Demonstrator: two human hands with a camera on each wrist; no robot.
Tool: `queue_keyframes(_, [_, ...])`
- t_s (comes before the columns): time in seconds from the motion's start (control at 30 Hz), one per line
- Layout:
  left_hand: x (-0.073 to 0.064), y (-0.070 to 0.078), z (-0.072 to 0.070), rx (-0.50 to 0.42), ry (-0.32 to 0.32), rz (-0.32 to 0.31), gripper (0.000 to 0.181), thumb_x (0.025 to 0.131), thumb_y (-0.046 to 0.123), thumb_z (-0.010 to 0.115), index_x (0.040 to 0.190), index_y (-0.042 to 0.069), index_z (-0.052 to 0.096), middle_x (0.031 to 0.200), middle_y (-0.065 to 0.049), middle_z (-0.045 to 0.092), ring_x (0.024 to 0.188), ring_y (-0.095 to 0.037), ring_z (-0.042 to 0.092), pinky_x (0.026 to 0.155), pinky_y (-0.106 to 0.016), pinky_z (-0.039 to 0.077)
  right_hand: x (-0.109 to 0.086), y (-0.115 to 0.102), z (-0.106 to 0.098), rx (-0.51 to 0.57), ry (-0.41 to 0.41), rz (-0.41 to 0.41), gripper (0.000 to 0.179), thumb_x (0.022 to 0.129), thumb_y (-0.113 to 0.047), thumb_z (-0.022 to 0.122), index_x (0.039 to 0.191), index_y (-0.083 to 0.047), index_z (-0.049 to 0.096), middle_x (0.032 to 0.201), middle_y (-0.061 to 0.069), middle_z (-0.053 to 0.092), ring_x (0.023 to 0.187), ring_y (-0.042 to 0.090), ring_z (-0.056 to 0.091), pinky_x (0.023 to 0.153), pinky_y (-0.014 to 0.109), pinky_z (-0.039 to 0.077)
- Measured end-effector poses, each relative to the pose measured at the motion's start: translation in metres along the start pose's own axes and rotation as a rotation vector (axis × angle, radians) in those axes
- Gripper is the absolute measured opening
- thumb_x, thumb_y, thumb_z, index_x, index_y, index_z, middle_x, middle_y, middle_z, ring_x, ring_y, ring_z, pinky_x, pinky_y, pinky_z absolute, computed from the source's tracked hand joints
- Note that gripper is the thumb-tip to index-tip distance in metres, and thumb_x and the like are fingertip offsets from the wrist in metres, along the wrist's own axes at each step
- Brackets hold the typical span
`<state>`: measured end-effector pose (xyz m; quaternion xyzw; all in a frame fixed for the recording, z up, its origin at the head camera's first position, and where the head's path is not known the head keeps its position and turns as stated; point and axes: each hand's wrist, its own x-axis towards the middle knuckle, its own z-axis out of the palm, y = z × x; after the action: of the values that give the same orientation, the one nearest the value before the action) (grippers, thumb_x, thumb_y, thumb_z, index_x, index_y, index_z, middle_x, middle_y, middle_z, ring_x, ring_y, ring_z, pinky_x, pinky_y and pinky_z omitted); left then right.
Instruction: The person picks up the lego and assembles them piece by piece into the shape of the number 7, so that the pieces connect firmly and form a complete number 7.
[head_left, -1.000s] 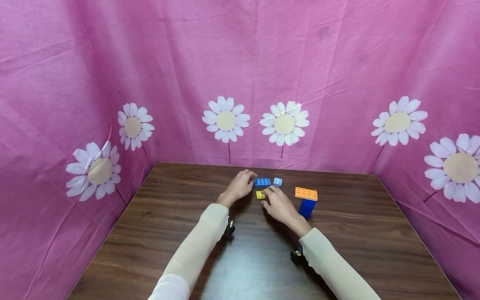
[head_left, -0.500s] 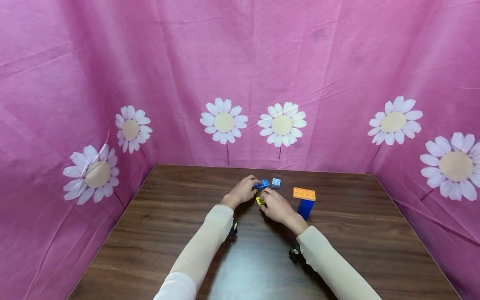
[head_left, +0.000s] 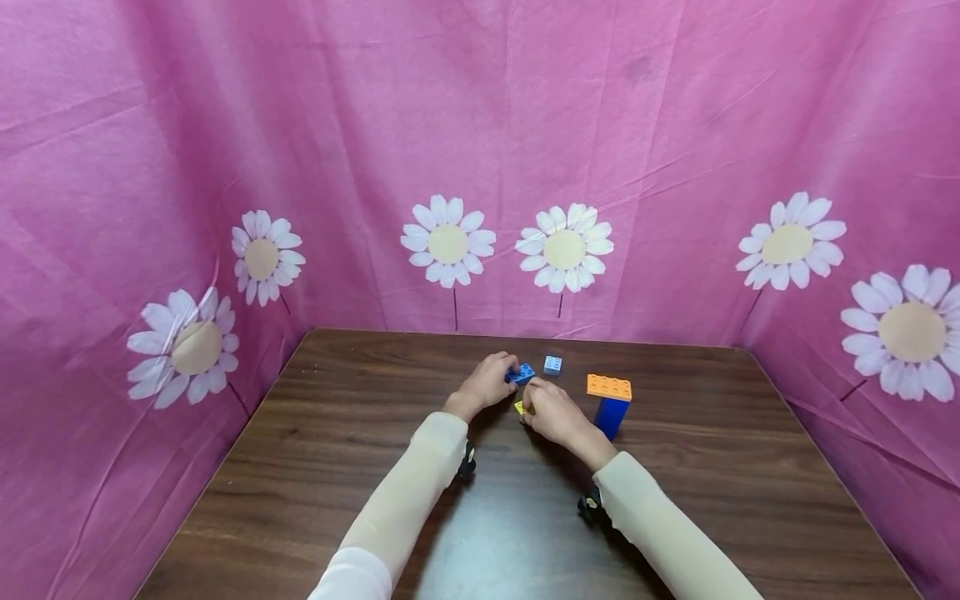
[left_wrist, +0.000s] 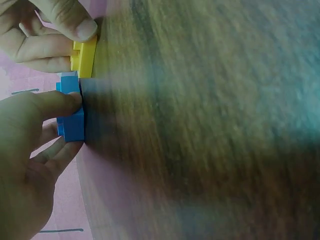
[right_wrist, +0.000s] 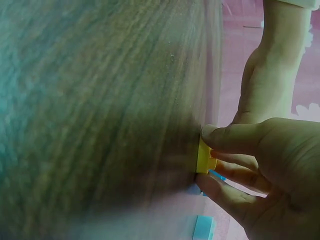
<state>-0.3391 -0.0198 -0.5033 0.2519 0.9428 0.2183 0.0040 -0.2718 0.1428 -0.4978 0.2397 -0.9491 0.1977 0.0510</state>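
Note:
In the head view, my left hand (head_left: pixel 483 385) pinches a blue toy building brick (head_left: pixel 523 373) at its left end. My left thumb lies on the near side of that blue brick (left_wrist: pixel 75 125) in the left wrist view, with fingers around the far side. My right hand (head_left: pixel 558 414) holds a smaller yellow brick (head_left: pixel 519 407), mostly covered by the fingers in the head view. Thumb and a fingertip grip opposite ends of the yellow brick (right_wrist: pixel 203 159) in the right wrist view. Both bricks rest on the table, close together, studs up.
A light blue brick (head_left: pixel 552 365) lies behind the right hand. To the right stands a tower with an orange brick (head_left: pixel 609 387) atop a dark blue column (head_left: pixel 612 418). The brown wooden table (head_left: pixel 300 483) ends at a pink flowered curtain (head_left: pixel 360 167).
My left hand has taken hold of the blue brick, which has turned and come slightly nearer. The right hand now grips the yellow brick and has drawn it nearer. The tower stays put.

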Motion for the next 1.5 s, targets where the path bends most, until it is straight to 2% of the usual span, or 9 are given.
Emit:
queue_keyframes(0.17, [-0.002,-0.002,-0.001,-0.092,0.012,-0.046,0.024,0.092,0.019,0.069,0.115,0.015,0.064,0.117,-0.003,0.062,0.107,-0.016,0.061,0.095,-0.033,0.053,0.000,0.001,0.000,0.002,-0.014,0.029,0.025,0.077,-0.019,0.084,0.075,-0.014,0.060,0.085,-0.003,0.055,0.074,0.012,0.053,0.069,0.031,0.050])
queue_keyframes(0.4, [-0.007,-0.004,-0.003,-0.247,0.046,-0.057,0.027,0.094,0.020,0.063,0.118,0.010,0.065,0.119,-0.004,0.059,0.107,-0.018,0.059,0.093,-0.032,0.051,-0.001,0.003,-0.001,0.060,-0.019,0.072,0.021,0.079,-0.018,0.081,0.082,-0.012,0.060,0.086,-0.002,0.057,0.073,0.013,0.055,0.068,0.031,0.051])
queue_keyframes(0.6, [-0.011,-0.006,-0.002,-0.345,0.156,-0.024,0.028,0.095,0.018,0.059,0.120,0.006,0.065,0.119,-0.007,0.063,0.103,-0.019,0.059,0.088,-0.031,0.050,-0.002,0.003,-0.004,0.125,-0.014,0.128,0.018,0.083,-0.016,0.074,0.094,-0.013,0.059,0.083,-0.003,0.059,0.068,0.012,0.053,0.065,0.029,0.047])
queue_keyframes(0.7, [-0.014,-0.007,-0.002,-0.420,0.189,-0.024,0.026,0.097,0.021,0.058,0.119,0.011,0.067,0.119,-0.005,0.066,0.101,-0.019,0.062,0.083,-0.030,0.053,-0.002,0.002,-0.004,0.139,0.016,0.113,0.017,0.086,-0.015,0.069,0.100,-0.013,0.059,0.084,-0.002,0.062,0.067,0.011,0.052,0.063,0.027,0.046])
queue_keyframes(0.87, [-0.021,-0.006,-0.007,-0.532,0.192,-0.065,0.027,0.099,0.032,0.059,0.120,0.020,0.070,0.116,-0.001,0.071,0.096,-0.016,0.067,0.079,-0.027,0.055,-0.002,-0.001,-0.005,0.153,0.119,0.061,0.015,0.089,-0.013,0.065,0.104,-0.012,0.062,0.090,0.000,0.068,0.068,0.009,0.055,0.061,0.025,0.048])
queue_keyframes(1.0, [-0.026,-0.005,-0.012,-0.599,0.207,-0.082,0.033,0.096,0.032,0.063,0.125,0.016,0.068,0.115,-0.004,0.072,0.097,-0.015,0.067,0.080,-0.029,0.055,-0.002,-0.003,-0.007,0.156,0.190,0.029,0.014,0.090,-0.012,0.066,0.105,-0.014,0.064,0.093,0.000,0.070,0.069,0.009,0.057,0.060,0.026,0.049])
queue_keyframes(1.2, [-0.032,-0.004,-0.019,-0.709,0.237,-0.092,0.034,0.094,0.024,0.066,0.126,0.015,0.066,0.113,-0.007,0.072,0.098,-0.018,0.068,0.081,-0.031,0.056,-0.002,-0.010,-0.014,0.218,0.225,-0.006,0.016,0.091,-0.014,0.068,0.107,-0.016,0.067,0.099,-0.003,0.067,0.079,0.009,0.062,0.066,0.026,0.055])
queue_keyframes(1.43, [-0.041,0.002,-0.028,-0.909,0.226,-0.144,0.029,0.093,0.020,0.067,0.120,0.009,0.067,0.114,-0.013,0.070,0.102,-0.017,0.066,0.093,-0.051,0.053,-0.003,-0.017,-0.022,0.291,0.282,-0.019,0.019,0.094,-0.017,0.066,0.113,-0.016,0.064,0.103,-0.002,0.065,0.090,0.011,0.066,0.076,0.028,0.059])
queue_keyframes(1.5, [-0.043,0.005,-0.030,-0.956,0.215,-0.150,0.030,0.093,0.018,0.066,0.121,0.007,0.066,0.116,-0.016,0.070,0.101,-0.016,0.065,0.095,-0.051,0.052,-0.003,-0.020,-0.025,0.304,0.297,-0.011,0.020,0.094,-0.018,0.067,0.113,-0.016,0.063,0.103,-0.001,0.066,0.091,0.012,0.067,0.076,0.028,0.059])
